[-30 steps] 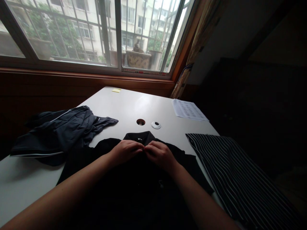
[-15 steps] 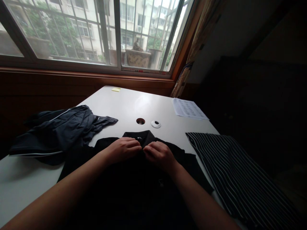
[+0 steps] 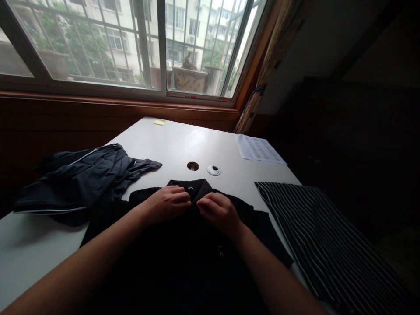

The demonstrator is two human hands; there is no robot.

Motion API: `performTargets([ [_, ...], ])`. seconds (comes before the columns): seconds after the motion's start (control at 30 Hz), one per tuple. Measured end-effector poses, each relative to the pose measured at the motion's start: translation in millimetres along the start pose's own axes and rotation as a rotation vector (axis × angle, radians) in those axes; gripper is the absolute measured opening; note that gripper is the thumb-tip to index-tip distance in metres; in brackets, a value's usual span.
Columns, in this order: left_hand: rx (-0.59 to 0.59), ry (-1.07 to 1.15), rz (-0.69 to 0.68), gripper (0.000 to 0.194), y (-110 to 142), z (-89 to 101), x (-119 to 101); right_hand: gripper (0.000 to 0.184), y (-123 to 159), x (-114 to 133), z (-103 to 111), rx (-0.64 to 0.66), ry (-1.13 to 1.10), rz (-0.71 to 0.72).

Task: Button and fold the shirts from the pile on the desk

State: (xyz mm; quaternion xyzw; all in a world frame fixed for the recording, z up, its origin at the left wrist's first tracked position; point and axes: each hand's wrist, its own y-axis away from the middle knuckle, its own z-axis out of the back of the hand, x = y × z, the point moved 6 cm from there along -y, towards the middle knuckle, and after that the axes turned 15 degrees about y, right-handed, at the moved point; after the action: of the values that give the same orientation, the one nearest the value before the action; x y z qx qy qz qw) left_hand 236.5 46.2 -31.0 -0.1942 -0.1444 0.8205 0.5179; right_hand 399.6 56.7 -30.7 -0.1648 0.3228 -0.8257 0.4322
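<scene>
A black polo shirt (image 3: 183, 258) lies spread front up on the white table (image 3: 170, 144), its collar (image 3: 203, 189) toward the window. A small pale logo marks the chest. My left hand (image 3: 172, 201) is closed at the left side of the collar opening, fingers curled in on the fabric. Opposite it, my right hand (image 3: 219, 211) pinches the right side of the opening. A narrow gap separates the two hands, with a small label showing inside the neck. The fingertips are partly hidden, and the dark cloth shows little detail.
To the left lies a crumpled dark grey garment (image 3: 75, 183) with white piping. A black-and-white striped cloth (image 3: 321, 232) covers the right edge. Beyond the collar are a cable hole (image 3: 193, 166) and its white cover (image 3: 214, 169). Papers (image 3: 259, 148) and a yellow note (image 3: 159, 122) lie farther back.
My hands were nearly touching at the collar and have drawn slightly apart, the left one shifting left and a little up. The shirt stays in place.
</scene>
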Motion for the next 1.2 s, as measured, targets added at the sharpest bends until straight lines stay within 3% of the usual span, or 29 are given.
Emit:
performTargets([
  [0.17, 0.064, 0.065, 0.016, 0.013, 0.4, -2.9, 3.2, 0.008, 4.4, 0.1, -21.1, 0.207, -0.038, 0.026],
  [0.27, 0.037, 0.174, 0.102, 0.012, 4.1, -1.7, 10.6, 0.011, 7.2, -5.0, -25.7, 0.262, -0.062, -0.026],
  [0.4, 0.022, 0.231, 0.242, 0.022, 11.8, -4.6, 25.9, 0.021, 7.9, -10.6, -24.8, 0.276, -0.024, -0.089],
  [0.6, 0.01, 0.062, 0.333, 0.018, 24.2, -2.3, 51.3, 0.028, 7.6, -13.1, -21.7, 0.263, 0.039, -0.135],
  [0.8, -0.038, -0.07, 0.381, 0.012, 22.9, -5.7, 55.2, 0.037, 11.3, -22.2, -23.8, 0.274, 0.107, -0.197],
  [0.93, -0.115, -0.007, 0.414, 0.012, 25.1, -9.0, 59.1, 0.044, 17.3, -28.3, -28.4, 0.345, 0.141, -0.242],
  [1.07, -0.133, 0.096, 0.44, 0.026, 33.7, -10.4, 70.2, 0.049, 25.9, -45.1, -17.9, 0.434, 0.161, -0.27],
  [1.2, -0.096, 0.099, 0.451, 0.033, 36.1, -11.8, 73.7, 0.045, 47.3, -90.4, 12.3, 0.612, 0.182, -0.41],
])
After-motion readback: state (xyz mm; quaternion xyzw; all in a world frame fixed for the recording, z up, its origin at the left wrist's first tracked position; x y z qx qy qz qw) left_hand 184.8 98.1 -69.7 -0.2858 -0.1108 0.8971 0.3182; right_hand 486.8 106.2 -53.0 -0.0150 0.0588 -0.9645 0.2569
